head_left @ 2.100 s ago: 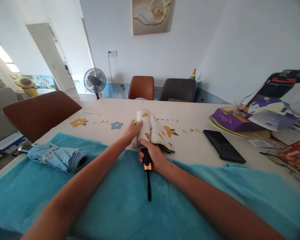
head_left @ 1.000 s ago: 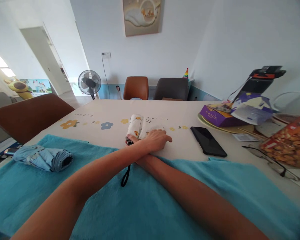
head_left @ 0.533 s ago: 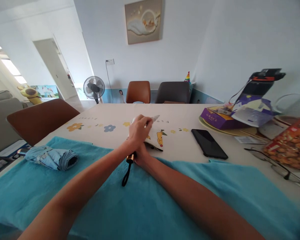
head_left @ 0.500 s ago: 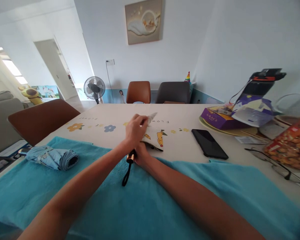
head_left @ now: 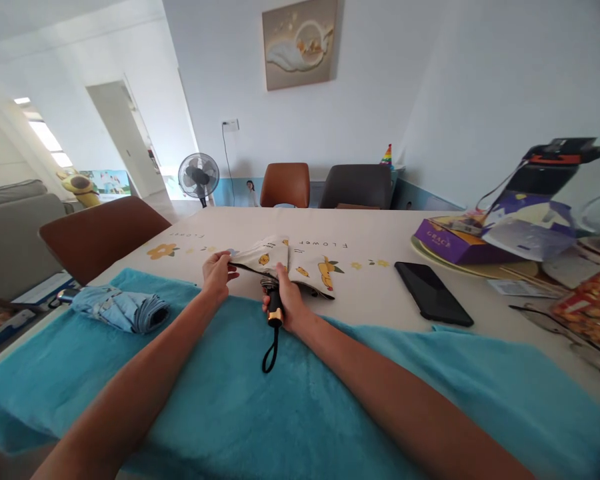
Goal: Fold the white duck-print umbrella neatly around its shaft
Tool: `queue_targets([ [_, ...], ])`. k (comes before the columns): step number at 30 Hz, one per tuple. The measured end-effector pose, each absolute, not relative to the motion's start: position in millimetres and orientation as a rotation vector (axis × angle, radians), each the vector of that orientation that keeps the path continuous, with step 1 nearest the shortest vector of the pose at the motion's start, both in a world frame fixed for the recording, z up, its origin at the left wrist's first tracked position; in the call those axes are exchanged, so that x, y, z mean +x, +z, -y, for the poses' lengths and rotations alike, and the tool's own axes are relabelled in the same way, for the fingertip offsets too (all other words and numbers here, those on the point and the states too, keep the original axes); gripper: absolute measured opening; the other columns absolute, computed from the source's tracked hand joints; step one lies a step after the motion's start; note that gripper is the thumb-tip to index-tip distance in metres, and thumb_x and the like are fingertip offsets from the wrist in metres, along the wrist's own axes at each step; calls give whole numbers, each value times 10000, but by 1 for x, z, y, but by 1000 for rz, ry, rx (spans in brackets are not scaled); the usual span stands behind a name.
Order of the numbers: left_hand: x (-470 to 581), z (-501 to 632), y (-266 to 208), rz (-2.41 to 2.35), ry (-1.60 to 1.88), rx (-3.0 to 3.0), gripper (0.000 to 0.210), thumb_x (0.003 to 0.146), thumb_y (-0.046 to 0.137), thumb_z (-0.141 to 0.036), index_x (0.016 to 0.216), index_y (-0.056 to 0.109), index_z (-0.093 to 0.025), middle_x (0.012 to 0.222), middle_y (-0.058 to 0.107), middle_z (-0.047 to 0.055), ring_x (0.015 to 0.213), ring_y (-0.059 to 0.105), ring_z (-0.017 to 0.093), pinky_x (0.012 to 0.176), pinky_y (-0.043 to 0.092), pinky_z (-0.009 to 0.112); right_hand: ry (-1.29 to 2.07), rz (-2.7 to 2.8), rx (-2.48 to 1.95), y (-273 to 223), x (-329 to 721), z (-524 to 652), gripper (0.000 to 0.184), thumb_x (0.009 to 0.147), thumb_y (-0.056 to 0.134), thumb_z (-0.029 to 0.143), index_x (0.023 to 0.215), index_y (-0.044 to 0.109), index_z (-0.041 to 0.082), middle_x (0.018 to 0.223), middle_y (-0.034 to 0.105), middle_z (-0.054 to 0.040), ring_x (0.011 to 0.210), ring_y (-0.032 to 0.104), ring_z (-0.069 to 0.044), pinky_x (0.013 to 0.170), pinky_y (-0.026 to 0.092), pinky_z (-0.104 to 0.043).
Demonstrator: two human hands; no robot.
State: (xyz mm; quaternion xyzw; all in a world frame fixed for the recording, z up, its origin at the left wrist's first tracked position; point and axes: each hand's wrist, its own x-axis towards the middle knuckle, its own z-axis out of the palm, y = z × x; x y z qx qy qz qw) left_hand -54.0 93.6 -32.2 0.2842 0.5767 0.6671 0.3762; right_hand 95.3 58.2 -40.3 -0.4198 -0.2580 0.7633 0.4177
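Note:
A folding umbrella (head_left: 263, 257) with a cream canopy printed with yellow figures lies over the table, its black handle with a gold band (head_left: 275, 312) toward me. My right hand (head_left: 289, 300) is closed around the handle's upper part, thumb along the top. Between the fingertips of my left hand (head_left: 217, 272) is the left edge of a canopy panel, stretched out sideways. More folds spread to the right of the handle. A black wrist strap (head_left: 270, 353) hangs down onto the turquoise towel (head_left: 220, 393).
On the towel's left lies a rolled light-blue umbrella (head_left: 120, 308). To the right are a black phone (head_left: 433, 293), glasses (head_left: 570, 337), a purple box (head_left: 450, 241) and a red snack bag (head_left: 593, 300). Chairs (head_left: 285, 185) stand around the table (head_left: 220, 223).
My left hand has moved from above my right hand out to the left and down, drawing a canopy panel out flat. The right hand stays at the handle. The view has shifted slightly left.

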Motion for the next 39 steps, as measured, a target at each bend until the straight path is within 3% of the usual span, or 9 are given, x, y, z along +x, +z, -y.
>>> queue_targets([
  [7, -68, -109, -37, -1411, 1333, 591, 114, 717, 580, -199, 819, 575, -149, 683, 602, 33, 558, 597, 153, 551, 535, 289, 1911, 710, -1130, -35, 97, -57, 392, 946, 431, 449, 688, 486, 158, 430, 456, 20, 307, 438, -97, 286, 373, -193],
  [13, -75, -135, -37, -1358, 1170, 774, 387, 684, 724, -295, 1052, 650, -203, 754, 685, 40, 565, 620, 172, 497, 499, 267, 1899, 735, -1122, -35, 96, -58, 322, 921, 487, 353, 672, 494, 149, 422, 467, 15, 305, 429, -96, 293, 397, -203],
  [18, -79, -144, -34, -1254, 1153, 865, 403, 581, 802, -219, 962, 697, -140, 784, 710, 94, 635, 650, 190, 606, 540, 301, 1891, 721, -1119, -35, 96, -58, 284, 904, 509, 298, 664, 499, 147, 415, 459, 27, 304, 420, -89, 301, 408, -206],
  [23, -84, -140, -36, -1433, 1371, 1075, 295, 565, 786, -212, 840, 724, -125, 580, 631, 20, 484, 512, 94, 486, 431, 214, 1888, 750, -1157, -34, 94, -57, 302, 896, 529, 308, 645, 498, 143, 404, 480, 4, 298, 433, -97, 292, 387, -203],
  [26, -82, -137, -42, -1556, 1229, 1178, 285, 610, 721, -161, 893, 736, -130, 499, 557, -21, 399, 391, 61, 405, 295, 194, 1859, 734, -1126, -36, 93, -58, 315, 905, 527, 335, 653, 490, 151, 403, 474, 13, 287, 427, -98, 287, 382, -208],
  [29, -82, -137, -48, -1593, 1107, 1269, 366, 623, 684, -122, 984, 731, -154, 515, 544, -37, 402, 393, 69, 419, 283, 202, 1850, 736, -1127, -38, 94, -58, 382, 925, 484, 443, 672, 488, 157, 398, 466, 16, 278, 433, -106, 270, 360, -208],
  [34, -79, -135, -44, -1924, 943, 1654, 371, 645, 600, -42, 974, 723, -164, 874, 697, 50, 829, 631, 203, 742, 466, 274, 1850, 781, -1137, -39, 95, -57, 387, 938, 444, 448, 690, 487, 154, 390, 474, 11, 264, 429, -108, 271, 360, -207],
  [36, -67, -130, -39, -2109, 989, 1817, 383, 705, 526, -35, 1017, 705, -165, 1104, 673, 90, 1051, 594, 246, 917, 431, 330, 1833, 798, -1148, -39, 93, -57, 358, 928, 460, 433, 701, 482, 156, 394, 485, 10, 262, 431, -112, 272, 366, -212],
  [39, -38, -121, -32, -2009, 1175, 1953, 391, 823, 387, -80, 1067, 681, -163, 1181, 647, 90, 1097, 584, 199, 994, 402, 312, 1789, 819, -1197, -38, 91, -55, 332, 920, 475, 421, 719, 484, 157, 387, 491, 8, 260, 441, -125, 265, 366, -218],
])
